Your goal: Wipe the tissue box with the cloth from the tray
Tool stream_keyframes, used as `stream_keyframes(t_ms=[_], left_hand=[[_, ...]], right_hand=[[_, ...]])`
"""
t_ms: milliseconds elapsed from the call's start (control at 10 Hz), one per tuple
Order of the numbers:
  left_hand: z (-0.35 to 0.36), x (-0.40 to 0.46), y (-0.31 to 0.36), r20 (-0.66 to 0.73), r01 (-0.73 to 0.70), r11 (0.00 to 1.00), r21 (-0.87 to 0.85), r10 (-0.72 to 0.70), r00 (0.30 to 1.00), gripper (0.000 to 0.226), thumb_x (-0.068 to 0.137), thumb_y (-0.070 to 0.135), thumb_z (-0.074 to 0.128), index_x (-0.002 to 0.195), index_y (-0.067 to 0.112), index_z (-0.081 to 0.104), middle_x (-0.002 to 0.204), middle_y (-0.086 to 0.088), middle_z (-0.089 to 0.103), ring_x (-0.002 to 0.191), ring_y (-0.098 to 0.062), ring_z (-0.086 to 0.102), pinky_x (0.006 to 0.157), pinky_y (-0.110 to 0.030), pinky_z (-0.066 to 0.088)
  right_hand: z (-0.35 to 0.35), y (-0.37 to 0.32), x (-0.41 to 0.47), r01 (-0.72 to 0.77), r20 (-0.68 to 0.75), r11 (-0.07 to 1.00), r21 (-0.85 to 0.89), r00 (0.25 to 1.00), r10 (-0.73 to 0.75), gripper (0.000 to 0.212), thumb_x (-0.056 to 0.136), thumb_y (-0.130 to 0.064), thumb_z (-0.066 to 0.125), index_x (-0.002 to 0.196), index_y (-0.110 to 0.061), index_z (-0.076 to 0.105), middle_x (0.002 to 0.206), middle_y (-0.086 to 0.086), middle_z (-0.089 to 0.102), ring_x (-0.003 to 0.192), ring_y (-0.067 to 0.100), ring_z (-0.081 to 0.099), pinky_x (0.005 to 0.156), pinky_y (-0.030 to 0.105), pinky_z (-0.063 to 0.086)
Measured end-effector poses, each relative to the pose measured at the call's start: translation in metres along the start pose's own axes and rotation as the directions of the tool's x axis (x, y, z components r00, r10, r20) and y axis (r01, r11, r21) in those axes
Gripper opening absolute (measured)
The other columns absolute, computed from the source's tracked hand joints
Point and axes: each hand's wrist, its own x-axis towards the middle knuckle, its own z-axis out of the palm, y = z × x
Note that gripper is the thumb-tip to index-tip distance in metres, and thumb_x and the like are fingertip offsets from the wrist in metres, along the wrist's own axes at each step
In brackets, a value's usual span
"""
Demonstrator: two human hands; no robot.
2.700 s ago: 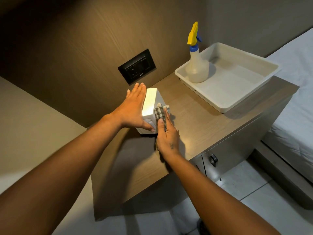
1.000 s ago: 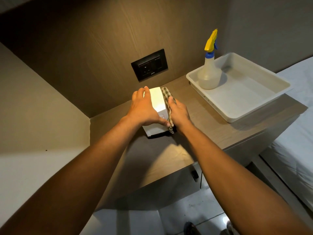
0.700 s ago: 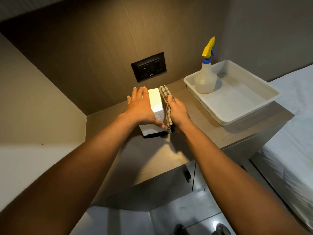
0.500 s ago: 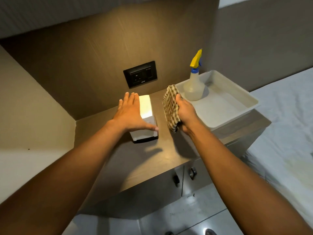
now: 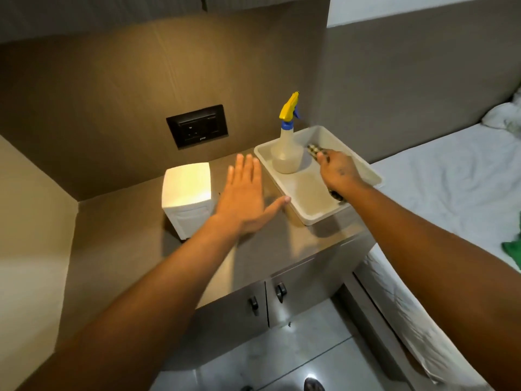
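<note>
The right hand [image 5: 337, 172] grips the checked cloth [image 5: 315, 149] over the white tray [image 5: 372, 176], the cloth's long axis running front to back. The spray bottle [image 5: 286, 153] stands upright in the tray. The left hand [image 5: 242, 197] hovers flat, fingers spread, empty. The tissue box [image 5: 187, 193] stands upright beside it on the cabinet top [image 5: 127, 238].
</note>
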Motion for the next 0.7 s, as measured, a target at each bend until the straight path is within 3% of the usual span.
stream_keyframes(t_ms=[100,200,300,400,600,700], left_hand=[[0.041,-0.012,0.013,0.073,0.035,0.999,-0.042,-0.031,0.997,0.100,0.097,0.075,0.020,0.160,0.003,-0.009,0.170,-0.017,-0.012,0.155,-0.031,-0.019,0.123,-0.043,-0.012],[0.081,-0.028,0.018,0.166,0.103,0.994,-0.038,-0.095,0.982,0.092,0.101,0.068,0.020,0.160,0.003,-0.009,0.170,-0.018,-0.011,0.156,-0.031,-0.018,0.124,-0.044,-0.009],[0.105,-0.037,0.021,0.210,0.172,0.985,-0.035,-0.161,0.965,0.091,0.101,0.067,0.019,0.161,0.003,-0.006,0.171,-0.018,-0.009,0.157,-0.031,-0.016,0.125,-0.045,-0.010],[0.116,-0.033,0.025,0.180,0.199,0.979,-0.032,-0.190,0.965,0.094,0.098,0.071,0.015,0.161,0.004,-0.003,0.171,-0.017,-0.007,0.157,-0.031,-0.015,0.126,-0.048,-0.010],[0.120,-0.025,0.027,0.181,0.254,0.967,-0.016,-0.247,0.952,0.099,0.094,0.076,0.007,0.162,0.005,-0.002,0.172,-0.016,-0.006,0.157,-0.031,-0.014,0.125,-0.049,-0.011],[0.119,-0.027,0.032,0.175,0.238,0.970,-0.056,-0.225,0.959,0.097,0.097,0.074,0.013,0.161,0.004,-0.004,0.171,-0.016,-0.009,0.156,-0.031,-0.018,0.124,-0.047,-0.013]], right_hand=[[0.021,-0.001,0.001,0.078,0.084,0.992,-0.100,0.994,-0.069,0.038,0.100,-0.044,0.037,0.116,-0.019,0.061,0.095,0.011,0.063,0.077,0.024,0.058,0.062,0.036,0.048],[0.043,0.002,-0.004,0.097,0.195,0.970,-0.223,0.979,-0.053,0.036,0.101,-0.043,0.037,0.117,-0.018,0.057,0.116,0.016,0.059,0.102,0.033,0.053,0.088,0.048,0.046],[0.058,0.005,-0.009,0.135,0.374,0.895,-0.425,0.927,0.038,0.053,0.100,-0.049,0.032,0.146,-0.022,0.031,0.155,0.019,0.023,0.142,0.045,0.018,0.112,0.061,0.015],[0.065,0.007,-0.008,0.192,0.506,0.830,-0.523,0.854,0.122,0.074,0.099,-0.052,0.033,0.153,-0.023,-0.008,0.160,0.015,-0.019,0.144,0.043,-0.017,0.111,0.062,-0.005],[0.064,0.007,-0.003,0.240,0.563,0.807,-0.539,0.816,0.134,0.078,0.098,-0.050,0.036,0.153,-0.021,-0.012,0.159,0.016,-0.023,0.144,0.040,-0.021,0.113,0.062,-0.005],[0.049,-0.001,0.003,0.255,0.582,0.862,-0.438,0.811,0.055,0.077,0.096,-0.056,0.038,0.154,-0.018,0.004,0.162,0.019,-0.002,0.147,0.041,-0.005,0.115,0.060,0.006]])
